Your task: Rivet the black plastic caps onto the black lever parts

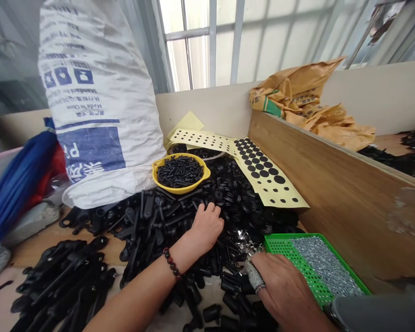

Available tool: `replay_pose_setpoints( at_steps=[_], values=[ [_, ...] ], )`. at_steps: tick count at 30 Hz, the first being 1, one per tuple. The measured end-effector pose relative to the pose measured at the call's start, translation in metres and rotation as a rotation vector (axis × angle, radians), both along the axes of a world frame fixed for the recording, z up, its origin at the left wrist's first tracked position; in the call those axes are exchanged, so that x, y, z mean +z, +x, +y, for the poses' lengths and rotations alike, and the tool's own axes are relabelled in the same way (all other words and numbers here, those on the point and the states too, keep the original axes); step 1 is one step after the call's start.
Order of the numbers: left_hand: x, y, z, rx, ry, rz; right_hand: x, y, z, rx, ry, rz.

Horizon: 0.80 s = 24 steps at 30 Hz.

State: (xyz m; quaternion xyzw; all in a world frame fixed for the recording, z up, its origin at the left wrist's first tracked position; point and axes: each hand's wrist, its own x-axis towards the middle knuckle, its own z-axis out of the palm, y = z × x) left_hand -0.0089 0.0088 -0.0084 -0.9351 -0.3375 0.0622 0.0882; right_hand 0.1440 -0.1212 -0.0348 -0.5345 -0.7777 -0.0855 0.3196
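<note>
My left hand [208,227], with a beaded bracelet [172,263] on the wrist, is reaching into a pile of black plastic parts [173,216]. Its fingers are curled down, and whatever they grip is hidden. My right hand [283,281] is lower and to the right, at a small heap of shiny metal pieces [245,242]. One of its fingers wears a pale wrap [254,277]. The fingers look bent together at the metal pieces, and what is between them cannot be made out. Short black cylindrical pieces [212,312] lie below the hands.
A yellow bowl [180,189] of black screw-like parts sits behind the pile. Beside my right hand is a green tray [280,252] of small metal pieces. Sticker sheets [263,177] lean by a wooden divider [332,184]. A white sack [100,92] stands left; black handle-like parts [62,281] lie front left.
</note>
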Motion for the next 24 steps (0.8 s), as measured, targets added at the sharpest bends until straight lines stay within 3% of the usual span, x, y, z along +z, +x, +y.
replay_pose_setpoints(
  at_steps=[6, 13, 18, 21, 24],
  values=[
    [0.007, -0.006, 0.004, 0.027, -0.027, 0.001, 0.000, -0.001, 0.000, -0.002, 0.010, 0.010],
    [0.004, -0.003, 0.002, 0.040, -0.057, -0.027, -0.003, -0.003, -0.002, 0.009, -0.009, 0.044],
    [0.018, -0.011, 0.001, 0.049, -0.090, -0.128, -0.003, -0.002, -0.002, 0.026, -0.024, 0.082],
    [0.030, -0.019, -0.010, 0.050, -0.145, -0.222, 0.002, 0.000, -0.003, 0.080, -0.064, 0.160],
    [0.036, -0.025, -0.034, 0.047, -0.326, -0.418, 0.006, 0.002, -0.007, 0.206, -0.131, 0.335]
  ],
)
